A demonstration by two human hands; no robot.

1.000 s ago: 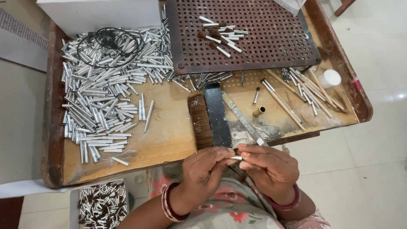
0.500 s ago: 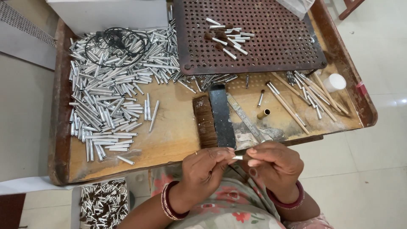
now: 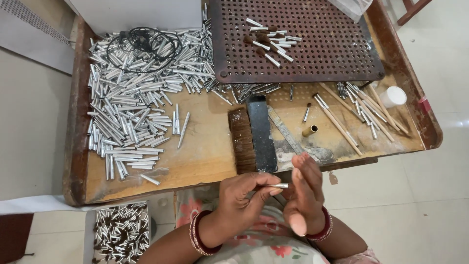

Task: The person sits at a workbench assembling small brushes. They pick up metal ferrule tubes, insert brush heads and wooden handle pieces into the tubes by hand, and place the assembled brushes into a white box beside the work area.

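Over the wooden tray [image 3: 195, 161], the left hand [image 3: 239, 203] pinched a small silver metal tube [image 3: 277, 186] steady; the right hand's [image 3: 305, 195] flat, open fingers touched its tip.

A wooden tray-like table [image 3: 205, 156] with raised edges carries everything. A big heap of silver metal tubes [image 3: 137, 98] fills its nine-to-eleven o'clock area, a coiled black wire [image 3: 141, 41] on top. A rusty perforated plate [image 3: 303, 41] lies at one o'clock. A dark brush block [image 3: 251, 134] sits at six o'clock, thin wooden sticks [image 3: 361, 110] and a white cap [image 3: 392, 96] at three o'clock.
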